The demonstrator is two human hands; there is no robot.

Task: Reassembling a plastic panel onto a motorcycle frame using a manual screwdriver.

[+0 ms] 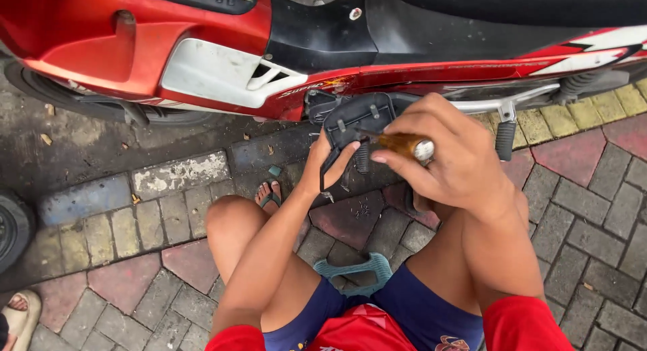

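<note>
At frame centre, the right hand (453,155) grips a screwdriver (404,145) that could slip off the black side cover (354,122), which the left hand (330,164) steadies by its lower edge.

- We see no packages, signs or screens here.
- The one label we find is a decal (306,89) on the red motorcycle side panel (431,73), just above the dark plastic cover (357,118): a short slanted strip of pale lettering on red.
- Farther right, a white-and-black graphic sticker (596,54) runs along the same panel.
</note>
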